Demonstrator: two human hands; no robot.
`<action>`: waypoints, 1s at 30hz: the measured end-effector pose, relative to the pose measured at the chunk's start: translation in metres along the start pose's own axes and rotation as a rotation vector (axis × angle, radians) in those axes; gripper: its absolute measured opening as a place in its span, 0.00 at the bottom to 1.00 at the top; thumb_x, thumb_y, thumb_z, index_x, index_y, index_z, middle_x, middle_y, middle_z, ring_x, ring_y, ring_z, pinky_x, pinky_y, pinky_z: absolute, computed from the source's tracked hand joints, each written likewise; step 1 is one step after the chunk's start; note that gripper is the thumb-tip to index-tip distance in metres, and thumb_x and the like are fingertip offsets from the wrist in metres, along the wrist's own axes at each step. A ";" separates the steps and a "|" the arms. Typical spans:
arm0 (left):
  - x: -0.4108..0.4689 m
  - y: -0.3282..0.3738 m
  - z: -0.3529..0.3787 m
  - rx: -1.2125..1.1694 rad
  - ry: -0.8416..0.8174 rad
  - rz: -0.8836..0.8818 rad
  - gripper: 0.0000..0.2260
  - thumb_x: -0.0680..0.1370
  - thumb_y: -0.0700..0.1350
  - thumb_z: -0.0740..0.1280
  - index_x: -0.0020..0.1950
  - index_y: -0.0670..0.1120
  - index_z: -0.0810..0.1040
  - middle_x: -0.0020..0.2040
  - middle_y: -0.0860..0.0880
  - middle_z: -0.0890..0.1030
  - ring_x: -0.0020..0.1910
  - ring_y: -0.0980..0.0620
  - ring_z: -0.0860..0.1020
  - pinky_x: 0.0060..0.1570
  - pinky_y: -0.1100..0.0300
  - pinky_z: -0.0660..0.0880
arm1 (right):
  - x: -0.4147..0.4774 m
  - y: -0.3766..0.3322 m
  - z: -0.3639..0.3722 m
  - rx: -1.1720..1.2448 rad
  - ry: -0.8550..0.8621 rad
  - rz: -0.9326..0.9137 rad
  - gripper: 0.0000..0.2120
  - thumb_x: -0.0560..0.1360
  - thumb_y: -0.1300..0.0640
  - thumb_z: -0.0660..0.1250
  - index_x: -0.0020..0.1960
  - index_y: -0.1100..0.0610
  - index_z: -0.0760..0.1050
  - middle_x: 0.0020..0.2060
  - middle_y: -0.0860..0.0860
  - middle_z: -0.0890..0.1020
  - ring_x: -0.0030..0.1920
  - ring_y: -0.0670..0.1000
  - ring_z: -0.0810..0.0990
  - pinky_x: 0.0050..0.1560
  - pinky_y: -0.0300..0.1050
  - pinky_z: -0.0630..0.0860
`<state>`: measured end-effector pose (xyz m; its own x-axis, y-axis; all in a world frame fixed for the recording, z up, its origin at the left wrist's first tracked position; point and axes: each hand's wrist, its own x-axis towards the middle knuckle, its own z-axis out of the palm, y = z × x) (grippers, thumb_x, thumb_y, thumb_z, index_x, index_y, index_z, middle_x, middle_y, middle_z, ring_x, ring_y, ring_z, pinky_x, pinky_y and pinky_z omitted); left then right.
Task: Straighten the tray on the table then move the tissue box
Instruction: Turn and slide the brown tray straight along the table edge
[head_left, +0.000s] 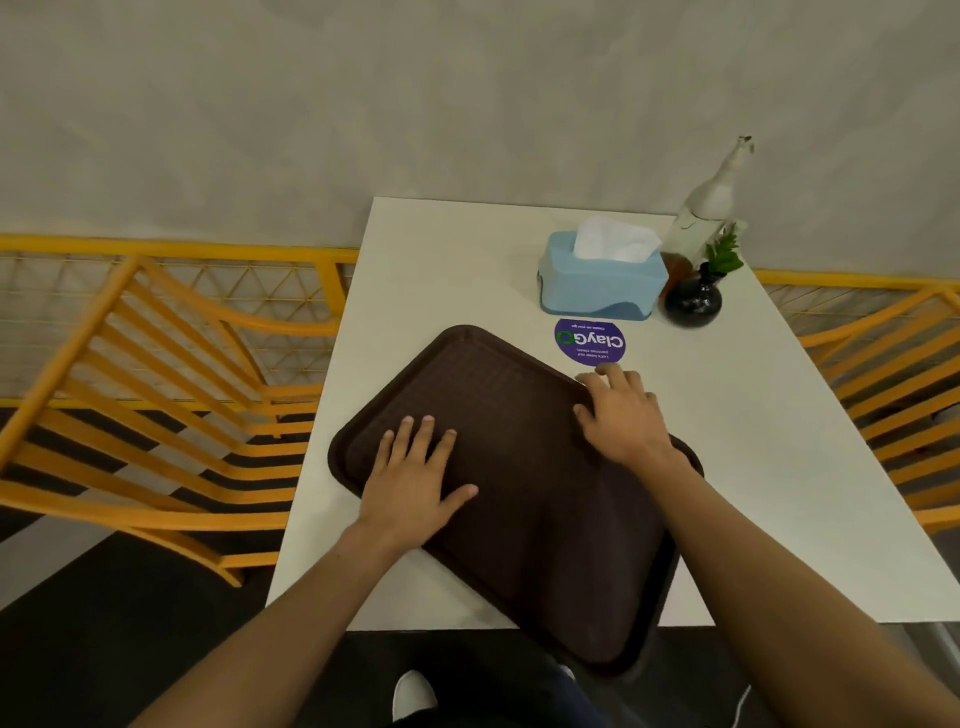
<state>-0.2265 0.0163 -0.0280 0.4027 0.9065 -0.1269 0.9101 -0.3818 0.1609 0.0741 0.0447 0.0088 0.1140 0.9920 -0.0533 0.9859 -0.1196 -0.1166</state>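
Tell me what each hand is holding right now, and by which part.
Neither hand grips anything. The left hand lies flat, palm down, on the brown tray; the right hand presses on the tray's far right edge, fingers spread.

We get single head view, looking forward and down, close over table (727, 415); tray (519, 467) dead centre, wall at twelve o'clock, chairs (156, 415) at nine and three.

White table (753, 415): tray (519, 467), tissue box (602, 283)
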 end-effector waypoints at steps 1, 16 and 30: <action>-0.003 -0.003 -0.001 -0.021 0.057 -0.013 0.35 0.80 0.68 0.52 0.82 0.52 0.53 0.83 0.44 0.52 0.81 0.42 0.47 0.78 0.45 0.43 | 0.003 0.001 0.001 -0.011 -0.004 0.026 0.23 0.82 0.46 0.62 0.75 0.51 0.68 0.72 0.54 0.69 0.71 0.59 0.67 0.65 0.62 0.70; -0.039 -0.017 0.004 -0.413 0.396 -0.467 0.26 0.79 0.45 0.67 0.77 0.47 0.66 0.77 0.41 0.63 0.74 0.41 0.60 0.73 0.45 0.64 | 0.013 0.020 0.029 0.034 -0.066 0.053 0.14 0.85 0.40 0.47 0.52 0.48 0.63 0.45 0.51 0.81 0.38 0.52 0.75 0.39 0.51 0.75; -0.009 -0.034 -0.006 -0.364 0.316 -0.589 0.25 0.81 0.43 0.63 0.78 0.43 0.64 0.68 0.41 0.75 0.66 0.40 0.71 0.66 0.45 0.69 | -0.013 -0.009 0.043 0.080 0.018 0.100 0.20 0.85 0.44 0.50 0.75 0.47 0.59 0.49 0.51 0.84 0.37 0.52 0.79 0.37 0.48 0.77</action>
<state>-0.2622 0.0223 -0.0263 -0.2367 0.9715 -0.0144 0.8545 0.2152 0.4728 0.0586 0.0309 -0.0322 0.2143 0.9754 -0.0510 0.9567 -0.2201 -0.1903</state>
